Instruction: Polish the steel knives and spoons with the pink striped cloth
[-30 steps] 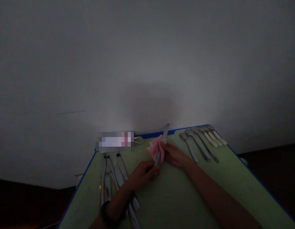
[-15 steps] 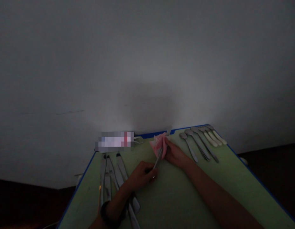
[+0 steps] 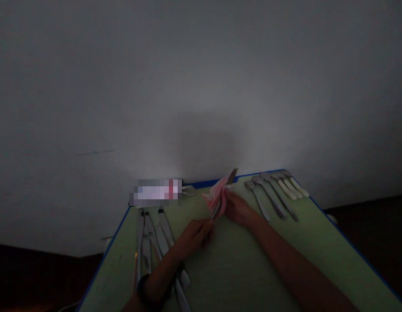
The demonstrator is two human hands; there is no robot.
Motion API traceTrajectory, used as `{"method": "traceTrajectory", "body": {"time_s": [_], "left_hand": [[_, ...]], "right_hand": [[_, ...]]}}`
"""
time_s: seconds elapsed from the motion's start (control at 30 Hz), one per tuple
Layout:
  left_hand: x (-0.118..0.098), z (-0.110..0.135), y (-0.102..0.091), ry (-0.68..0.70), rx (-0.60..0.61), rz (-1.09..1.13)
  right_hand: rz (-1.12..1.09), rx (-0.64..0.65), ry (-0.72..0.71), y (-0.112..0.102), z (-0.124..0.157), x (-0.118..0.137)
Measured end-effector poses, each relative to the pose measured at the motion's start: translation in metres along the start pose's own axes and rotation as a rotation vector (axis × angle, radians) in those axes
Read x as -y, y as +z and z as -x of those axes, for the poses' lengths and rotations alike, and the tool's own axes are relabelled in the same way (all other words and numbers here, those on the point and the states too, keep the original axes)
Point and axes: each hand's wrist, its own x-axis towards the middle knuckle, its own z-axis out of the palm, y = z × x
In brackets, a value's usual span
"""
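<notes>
My left hand (image 3: 198, 234) is closed on the handle end of a table knife (image 3: 232, 175), which slants up and away over the middle of the table. A pink-and-white cloth (image 3: 216, 194) is folded around the knife's middle, and the blade tip pokes out beyond it. Fingers of my right hand (image 3: 238, 209) pinch that cloth against the knife from the right. Below and left of my left hand, partly hidden by the forearm, lie several long metal knives (image 3: 164, 236).
The green table (image 3: 240, 268) has a blue edge and stands against a grey wall. Several metal spoons (image 3: 259, 201) and white-handled cutlery (image 3: 287, 188) lie at the far right. A blurred-out package (image 3: 157, 193) sits at the far left, beside a pale looped item (image 3: 189, 190).
The knife has slid up and away through the cloth, so more blade shows past it and less handle below. My left hand has moved slightly toward the cloth.
</notes>
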Motion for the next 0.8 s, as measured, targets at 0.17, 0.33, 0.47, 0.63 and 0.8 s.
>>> {"method": "traceTrajectory", "body": {"time_s": [0.17,0.33,0.47,0.63,0.8], "left_hand": [[0.000,-0.001,0.001,-0.007,-0.018,-0.038],[-0.001,-0.001,0.001,-0.033,-0.025,-0.034],[-0.002,-0.001,0.000,-0.039,-0.028,-0.024],[-0.003,-0.002,0.001,-0.015,-0.040,-0.072],[-0.003,-0.002,0.001,-0.002,-0.060,-0.086]], "right_hand": [[0.253,0.137,0.062,-0.001,0.004,-0.005],[0.241,0.078,0.037,-0.003,0.002,-0.005],[0.184,0.047,0.042,-0.001,0.001,-0.005],[0.035,-0.036,0.006,-0.003,-0.005,-0.005],[-0.093,-0.103,-0.015,-0.004,-0.010,0.000]]}}
